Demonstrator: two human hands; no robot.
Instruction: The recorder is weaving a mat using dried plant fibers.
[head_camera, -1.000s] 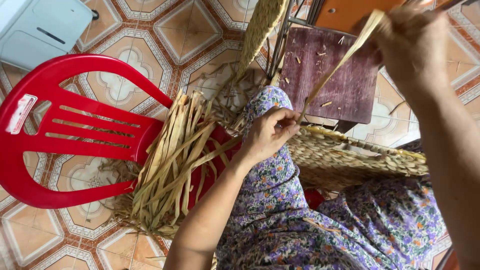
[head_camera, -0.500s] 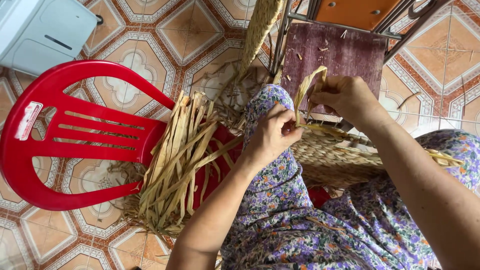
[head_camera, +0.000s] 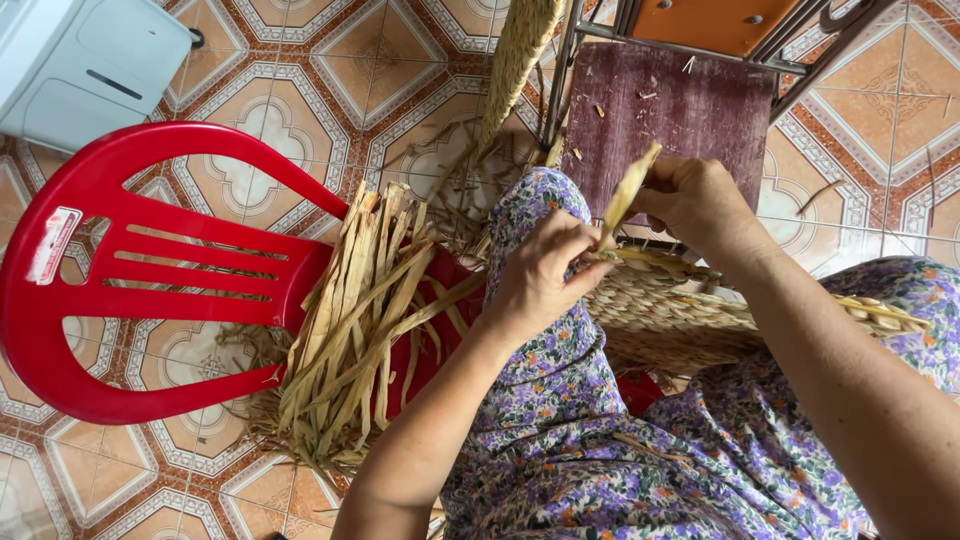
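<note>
Seen from the head camera looking down, a person in a purple flowered dress sits with a half-woven straw piece (head_camera: 680, 320) lying across the lap. The left hand (head_camera: 545, 275) rests on the near edge of that woven piece, fingers curled closed and pinching the base of a flat pale straw strip (head_camera: 630, 190). The right hand (head_camera: 700, 205) sits just beyond the woven piece, also closed, gripping the same strip higher up so that the strip stands tilted between the two hands. To the left of the woven piece, touching the person's knee, a loose bundle of dried straw strips (head_camera: 360, 320) lies fanned over the seat of a red plastic chair (head_camera: 130, 290), its ends spilling off the seat toward the patterned tile floor (head_camera: 300, 80). Beyond the woven piece, a dark maroon stool (head_camera: 680, 110) with a metal frame stands on the tiles, scattered with bits of straw. A braided straw rope (head_camera: 515, 60) hangs down beside the stool's left leg. Far to the left of the woven piece, past the chair, sits the corner of a pale grey plastic box (head_camera: 80, 70).
</note>
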